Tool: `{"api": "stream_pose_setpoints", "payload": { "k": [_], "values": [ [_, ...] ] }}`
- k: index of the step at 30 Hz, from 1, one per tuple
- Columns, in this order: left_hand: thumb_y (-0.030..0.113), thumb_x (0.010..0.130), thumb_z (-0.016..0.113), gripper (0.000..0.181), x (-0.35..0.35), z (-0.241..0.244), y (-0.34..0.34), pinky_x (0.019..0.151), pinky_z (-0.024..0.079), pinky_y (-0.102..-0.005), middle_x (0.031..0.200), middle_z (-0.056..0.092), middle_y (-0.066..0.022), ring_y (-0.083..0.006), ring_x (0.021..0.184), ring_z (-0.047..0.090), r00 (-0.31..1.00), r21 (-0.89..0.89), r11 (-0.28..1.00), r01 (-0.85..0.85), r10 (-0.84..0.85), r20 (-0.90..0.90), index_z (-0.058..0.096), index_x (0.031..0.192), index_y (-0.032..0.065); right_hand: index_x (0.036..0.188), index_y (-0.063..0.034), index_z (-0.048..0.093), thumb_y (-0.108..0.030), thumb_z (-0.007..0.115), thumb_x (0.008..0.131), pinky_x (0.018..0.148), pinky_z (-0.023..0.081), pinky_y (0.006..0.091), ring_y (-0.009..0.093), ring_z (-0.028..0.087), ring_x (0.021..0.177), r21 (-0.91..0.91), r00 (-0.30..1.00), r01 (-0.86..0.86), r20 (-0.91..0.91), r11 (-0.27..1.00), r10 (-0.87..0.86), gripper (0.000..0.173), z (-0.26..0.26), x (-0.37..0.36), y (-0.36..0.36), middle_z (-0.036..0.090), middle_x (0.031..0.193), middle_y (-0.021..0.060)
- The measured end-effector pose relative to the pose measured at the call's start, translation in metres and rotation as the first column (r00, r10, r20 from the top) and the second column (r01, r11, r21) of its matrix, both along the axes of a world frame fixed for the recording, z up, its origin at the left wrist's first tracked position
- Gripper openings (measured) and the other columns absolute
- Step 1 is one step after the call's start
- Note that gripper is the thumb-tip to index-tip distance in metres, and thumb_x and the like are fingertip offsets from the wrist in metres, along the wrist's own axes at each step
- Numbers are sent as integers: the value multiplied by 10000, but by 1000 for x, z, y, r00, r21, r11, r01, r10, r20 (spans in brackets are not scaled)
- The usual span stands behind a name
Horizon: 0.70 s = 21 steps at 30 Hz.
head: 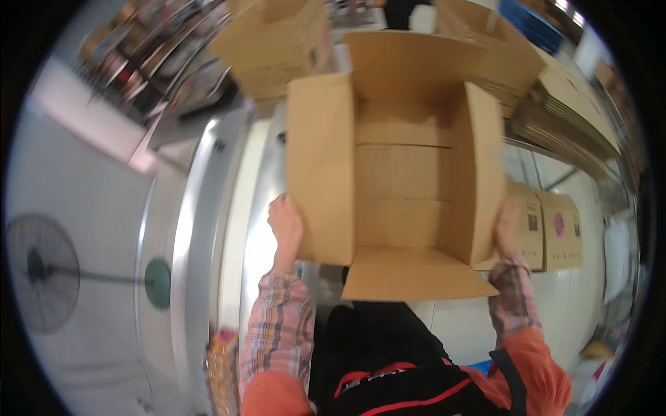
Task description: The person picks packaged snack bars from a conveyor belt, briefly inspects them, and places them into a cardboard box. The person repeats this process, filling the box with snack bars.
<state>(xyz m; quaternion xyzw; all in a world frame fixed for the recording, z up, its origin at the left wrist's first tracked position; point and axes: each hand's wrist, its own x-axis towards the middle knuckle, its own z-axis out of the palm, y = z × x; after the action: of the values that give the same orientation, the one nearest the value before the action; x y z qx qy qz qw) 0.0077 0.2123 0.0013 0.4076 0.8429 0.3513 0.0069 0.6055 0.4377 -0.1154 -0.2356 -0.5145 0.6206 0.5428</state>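
Note:
An open cardboard box [403,171] is held in front of me, its four top flaps folded outward and its inside showing no contents. My left hand [286,221] is against the box's left side, by the left flap. On the opposite side my right hand [506,226] holds the box near the right flap, slightly blurred. The fingers of both hands are partly hidden behind the cardboard. A seam runs across the box's bottom panels.
Larger open cartons [270,49] stand beyond the box. Flattened cardboard [564,122] is stacked at the right, above printed cartons [559,231] near the floor. A metal conveyor or bench edge [200,208] runs along the left, with a pedestal fan [41,270] farther out.

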Motion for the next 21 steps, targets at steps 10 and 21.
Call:
{"api": "stream_pose_setpoints", "payload": {
  "k": [10, 21],
  "values": [
    [137, 904, 587, 301, 119, 11, -205, 820, 490, -371, 981, 586, -137, -286, 925, 617, 929, 275, 957, -92, -17, 370, 556, 1179, 18, 1318, 27, 495, -79, 481, 980, 1028, 403, 369, 250, 516, 1184, 575, 703, 38, 566, 817, -431, 354, 274, -167, -179, 502, 1323, 178],
    [367, 569, 884, 1199, 93, 103, -512, 1092, 204, -621, 1501, 304, -242, -405, 1443, 192, 849, -567, 641, -518, 468, -246, 201, 1512, 80, 1268, -67, 558, -269, 516, 980, 816, 465, 288, 142, 572, 980, -277, 224, -871, 513, 407, 828, 354, 203, -524, -343, 577, 1186, 58]
  ]
}}
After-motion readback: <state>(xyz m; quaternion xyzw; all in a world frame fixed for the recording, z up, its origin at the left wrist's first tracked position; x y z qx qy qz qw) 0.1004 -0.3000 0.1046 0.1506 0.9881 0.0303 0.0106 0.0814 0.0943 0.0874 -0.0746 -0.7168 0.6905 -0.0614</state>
